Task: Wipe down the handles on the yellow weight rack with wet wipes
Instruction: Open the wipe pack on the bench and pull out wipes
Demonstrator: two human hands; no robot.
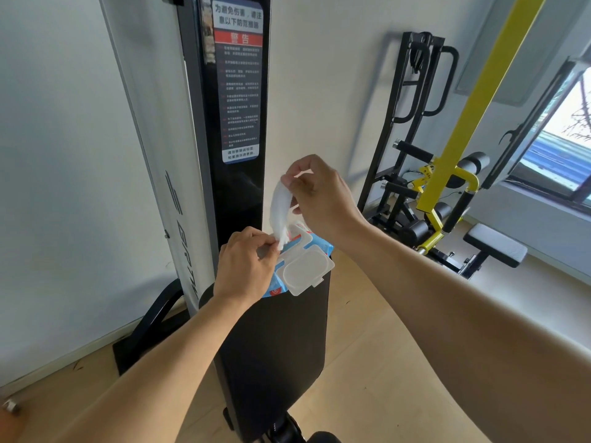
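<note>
A blue pack of wet wipes (321,247) lies on top of a black bench pad (275,340), its white flip lid (305,271) open. A white wet wipe (280,209) stretches up out of the pack's opening. My right hand (316,195) pinches the wipe's upper end above the pack. My left hand (246,266) rests on the pack and pinches the wipe's lower end at the opening. The yellow weight rack (460,129) stands at the right, with black padded handles (457,207) low on its frame.
A tall black and white machine column (236,123) with a warning label stands right behind the bench. A black rack (412,100) leans at the back wall. A small black seat pad (495,244) sits by the window on the right. Light wooden floor surrounds the bench.
</note>
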